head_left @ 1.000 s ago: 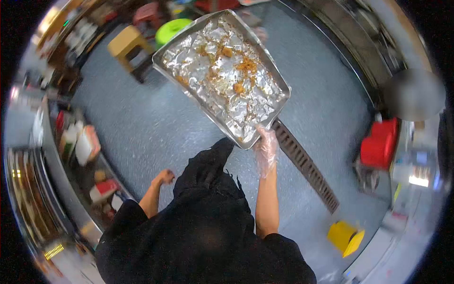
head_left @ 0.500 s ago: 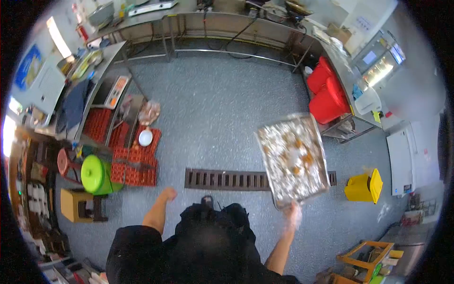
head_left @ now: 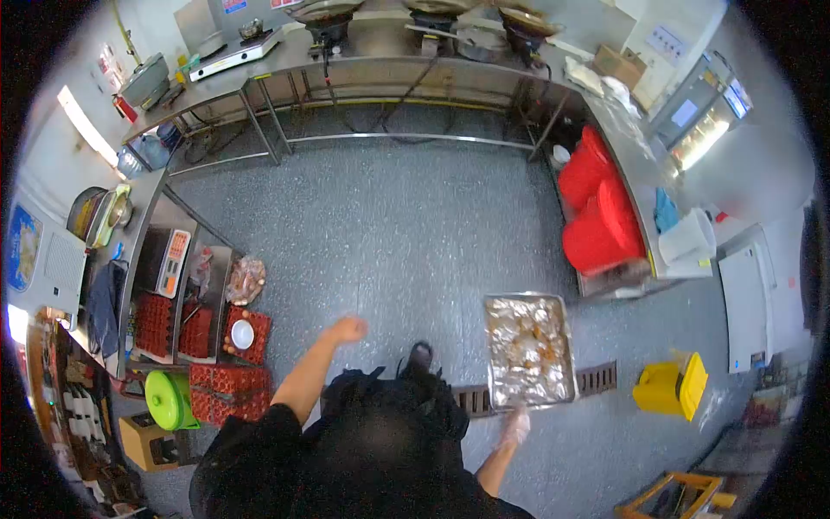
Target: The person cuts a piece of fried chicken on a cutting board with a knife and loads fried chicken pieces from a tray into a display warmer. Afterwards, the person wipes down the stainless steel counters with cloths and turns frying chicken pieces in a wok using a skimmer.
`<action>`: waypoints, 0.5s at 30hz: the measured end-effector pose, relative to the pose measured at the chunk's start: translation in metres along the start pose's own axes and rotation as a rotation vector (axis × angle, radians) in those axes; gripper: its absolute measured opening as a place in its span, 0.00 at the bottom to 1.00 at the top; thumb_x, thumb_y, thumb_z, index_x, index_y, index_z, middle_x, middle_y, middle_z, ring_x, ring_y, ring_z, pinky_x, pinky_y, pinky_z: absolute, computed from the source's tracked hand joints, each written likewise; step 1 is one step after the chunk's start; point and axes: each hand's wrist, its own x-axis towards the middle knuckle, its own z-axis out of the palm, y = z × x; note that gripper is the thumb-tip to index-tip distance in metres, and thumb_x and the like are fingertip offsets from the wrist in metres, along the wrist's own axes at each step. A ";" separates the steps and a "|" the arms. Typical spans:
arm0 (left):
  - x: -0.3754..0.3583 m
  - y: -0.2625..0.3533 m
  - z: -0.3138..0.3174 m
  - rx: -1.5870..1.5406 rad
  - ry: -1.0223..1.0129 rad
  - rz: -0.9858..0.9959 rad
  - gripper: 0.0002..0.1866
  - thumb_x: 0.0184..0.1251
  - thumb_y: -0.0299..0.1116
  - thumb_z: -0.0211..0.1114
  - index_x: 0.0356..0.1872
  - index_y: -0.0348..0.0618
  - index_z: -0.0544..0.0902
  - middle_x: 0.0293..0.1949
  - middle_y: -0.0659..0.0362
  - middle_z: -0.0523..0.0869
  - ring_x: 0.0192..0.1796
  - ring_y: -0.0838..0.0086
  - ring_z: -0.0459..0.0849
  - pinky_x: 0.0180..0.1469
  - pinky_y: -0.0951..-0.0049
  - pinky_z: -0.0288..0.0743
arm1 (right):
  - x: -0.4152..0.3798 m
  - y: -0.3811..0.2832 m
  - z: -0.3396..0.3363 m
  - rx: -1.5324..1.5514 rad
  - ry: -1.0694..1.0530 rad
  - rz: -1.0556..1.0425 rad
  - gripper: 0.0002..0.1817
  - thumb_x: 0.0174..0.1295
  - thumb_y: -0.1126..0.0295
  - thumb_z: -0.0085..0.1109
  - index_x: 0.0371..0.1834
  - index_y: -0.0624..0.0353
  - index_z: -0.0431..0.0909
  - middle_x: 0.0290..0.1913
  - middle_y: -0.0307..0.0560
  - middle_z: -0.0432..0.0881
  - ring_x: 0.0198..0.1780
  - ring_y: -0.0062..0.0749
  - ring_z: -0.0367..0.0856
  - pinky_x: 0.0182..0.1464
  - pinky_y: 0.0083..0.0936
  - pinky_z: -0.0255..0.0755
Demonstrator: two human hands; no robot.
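Observation:
My right hand (head_left: pixel 518 425), in a clear plastic glove, grips the near edge of a shallow metal tray (head_left: pixel 568 346). Crumpled foil (head_left: pixel 507 327) lines the tray, with brown-orange stains or bits of food around its middle; what they are I cannot make out. The tray is carried in the air out to my right, over a floor drain grate (head_left: pixel 596 378). My left hand (head_left: pixel 347 329) is bare and curled into a loose fist in front of me, with nothing seen in it. It hangs above the grey floor, apart from any object.
Steel counters with several woks (head_left: pixel 437 10) run along the far wall. Red bins (head_left: pixel 601 229) stand at right, with a yellow bin (head_left: pixel 666 389) nearer. On the left are red egg trays (head_left: pixel 229 389), a green lidded bucket (head_left: pixel 170 400) and a shelf with a scale (head_left: pixel 173 262).
My body and view have moved forward, so the far counters show more fully. In view, the tray sits lower and straighter. My left fist has swung forward and right.

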 end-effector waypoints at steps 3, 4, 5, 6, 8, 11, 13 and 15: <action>0.032 -0.044 -0.030 0.092 -0.081 0.046 0.16 0.58 0.45 0.56 0.29 0.42 0.84 0.37 0.45 0.85 0.43 0.47 0.81 0.46 0.49 0.73 | 0.078 -0.199 0.069 0.147 -0.125 0.135 0.16 0.64 0.57 0.54 0.40 0.58 0.82 0.35 0.49 0.82 0.36 0.37 0.76 0.43 0.35 0.71; 0.015 -0.064 -0.024 0.077 0.012 -0.147 0.16 0.58 0.44 0.56 0.27 0.42 0.84 0.35 0.46 0.85 0.41 0.47 0.81 0.45 0.49 0.73 | 0.111 -0.263 0.086 0.183 -0.206 0.172 0.14 0.63 0.59 0.55 0.41 0.58 0.82 0.36 0.49 0.82 0.37 0.37 0.76 0.44 0.34 0.71; 0.014 -0.103 -0.012 0.118 -0.082 -0.264 0.15 0.57 0.43 0.56 0.28 0.42 0.84 0.33 0.47 0.84 0.39 0.48 0.81 0.45 0.50 0.74 | 0.148 -0.284 0.119 0.300 -0.293 0.129 0.13 0.63 0.61 0.55 0.40 0.58 0.81 0.36 0.48 0.82 0.37 0.35 0.76 0.43 0.32 0.72; 0.005 -0.122 -0.013 0.217 -0.177 -0.236 0.15 0.56 0.44 0.58 0.29 0.42 0.84 0.34 0.48 0.85 0.40 0.49 0.82 0.45 0.51 0.74 | 0.183 -0.308 0.152 0.420 -0.386 0.097 0.11 0.63 0.63 0.56 0.40 0.58 0.81 0.35 0.46 0.81 0.36 0.33 0.76 0.42 0.30 0.72; -0.022 -0.142 -0.013 0.347 -0.214 -0.165 0.15 0.53 0.46 0.61 0.30 0.45 0.85 0.35 0.50 0.86 0.41 0.51 0.83 0.45 0.52 0.75 | 0.241 -0.363 0.221 0.646 -0.491 0.192 0.10 0.62 0.65 0.57 0.38 0.58 0.81 0.35 0.43 0.80 0.35 0.30 0.75 0.41 0.26 0.72; -0.032 -0.144 -0.007 0.367 -0.362 -0.141 0.17 0.52 0.48 0.63 0.37 0.50 0.86 0.37 0.52 0.87 0.39 0.57 0.84 0.40 0.55 0.77 | 0.285 -0.439 0.307 0.627 -0.598 0.193 0.09 0.60 0.67 0.60 0.39 0.59 0.81 0.34 0.41 0.78 0.36 0.28 0.75 0.41 0.25 0.72; -0.017 -0.138 -0.009 0.102 -0.471 -0.334 0.17 0.57 0.47 0.59 0.41 0.50 0.84 0.38 0.53 0.87 0.40 0.59 0.84 0.40 0.55 0.76 | 0.293 -0.496 0.361 0.682 -0.642 0.213 0.10 0.58 0.68 0.62 0.41 0.60 0.80 0.34 0.42 0.79 0.38 0.29 0.76 0.42 0.26 0.73; 0.007 -0.132 -0.015 -0.566 -0.354 -0.799 0.17 0.61 0.46 0.55 0.45 0.50 0.82 0.38 0.54 0.86 0.42 0.60 0.83 0.40 0.54 0.75 | 0.306 -0.523 0.415 0.735 -0.755 0.091 0.10 0.57 0.68 0.63 0.41 0.57 0.79 0.35 0.43 0.80 0.38 0.32 0.78 0.42 0.30 0.75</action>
